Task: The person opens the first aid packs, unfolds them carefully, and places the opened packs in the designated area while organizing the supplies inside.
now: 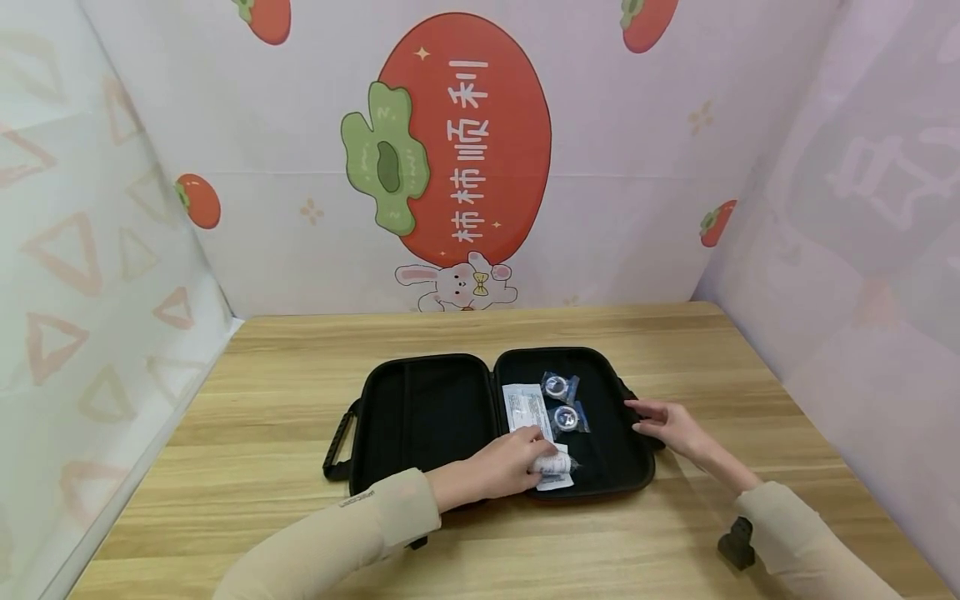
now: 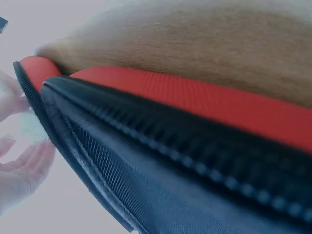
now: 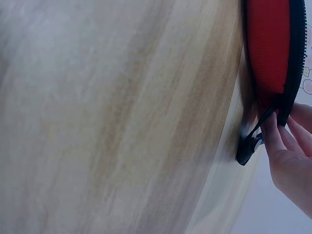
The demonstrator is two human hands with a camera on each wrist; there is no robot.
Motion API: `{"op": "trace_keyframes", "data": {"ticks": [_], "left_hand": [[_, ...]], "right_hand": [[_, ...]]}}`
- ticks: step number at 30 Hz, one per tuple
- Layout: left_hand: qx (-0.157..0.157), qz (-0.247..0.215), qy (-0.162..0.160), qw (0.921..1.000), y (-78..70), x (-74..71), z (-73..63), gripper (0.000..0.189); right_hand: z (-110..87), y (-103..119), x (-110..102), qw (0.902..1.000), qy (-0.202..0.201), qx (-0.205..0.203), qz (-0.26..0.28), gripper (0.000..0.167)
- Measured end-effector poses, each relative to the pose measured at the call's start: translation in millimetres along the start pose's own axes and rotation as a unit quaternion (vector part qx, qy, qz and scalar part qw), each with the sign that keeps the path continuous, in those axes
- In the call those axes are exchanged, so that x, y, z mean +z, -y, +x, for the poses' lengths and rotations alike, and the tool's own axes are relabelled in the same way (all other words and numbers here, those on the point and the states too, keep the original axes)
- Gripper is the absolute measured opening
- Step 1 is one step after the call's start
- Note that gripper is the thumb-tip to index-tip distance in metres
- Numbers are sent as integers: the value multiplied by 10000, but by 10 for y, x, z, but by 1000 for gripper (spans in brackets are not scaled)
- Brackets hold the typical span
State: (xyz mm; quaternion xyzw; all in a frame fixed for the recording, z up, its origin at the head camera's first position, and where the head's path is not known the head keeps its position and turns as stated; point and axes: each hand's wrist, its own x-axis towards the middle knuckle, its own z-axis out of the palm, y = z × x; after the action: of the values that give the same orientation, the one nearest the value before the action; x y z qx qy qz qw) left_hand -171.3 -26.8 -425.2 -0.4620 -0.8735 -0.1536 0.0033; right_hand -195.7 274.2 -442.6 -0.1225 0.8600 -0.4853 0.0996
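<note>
A black-lined zip case (image 1: 450, 417) with a red outer shell (image 2: 161, 90) lies open on the table. My left hand (image 1: 508, 464) reaches over its right half and pinches a small white roll in clear wrap (image 1: 555, 464), like a bandage roll. Under the roll is a white printed packet (image 1: 557, 481); a longer one (image 1: 527, 408) lies behind it. Two round white rolls in clear and blue wrappers (image 1: 556, 386) (image 1: 566, 418) sit beside these packets. At the case's right rim, by the handle (image 3: 248, 148), my right hand (image 1: 671, 427) holds the edge between thumb and fingers.
The case stands on a wood-grain table (image 1: 262, 417). A second carry handle (image 1: 341, 446) sticks out at its left. Beside the right sleeve is a small black object (image 1: 737, 546). Printed cloth walls (image 1: 600, 250) rise at the back and both sides.
</note>
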Motion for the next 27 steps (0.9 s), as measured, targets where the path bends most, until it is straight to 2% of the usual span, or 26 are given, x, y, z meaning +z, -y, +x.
{"op": "trace_keyframes", "data": {"ticks": [10,15,19,22,27], "left_hand": [[-60,-656,-457,9968,27,-174,-108,24],[-265,-1117,-823,9900,75,-287,-175,24],[-526,-1625,-1189,9781,151,-366,-234,27],[-741,-2046,-1456,9651,217,-424,-279,28],[-1067,-2411,-1864,9465,331,-508,-375,28]], "right_hand": [[-4,10,2,10000,29,4,36,44],[0,3,2,10000,35,6,25,44],[2,-6,4,10000,17,56,58,44],[6,-15,-1,9999,27,50,109,44],[5,-24,-1,9999,6,39,168,44]]}}
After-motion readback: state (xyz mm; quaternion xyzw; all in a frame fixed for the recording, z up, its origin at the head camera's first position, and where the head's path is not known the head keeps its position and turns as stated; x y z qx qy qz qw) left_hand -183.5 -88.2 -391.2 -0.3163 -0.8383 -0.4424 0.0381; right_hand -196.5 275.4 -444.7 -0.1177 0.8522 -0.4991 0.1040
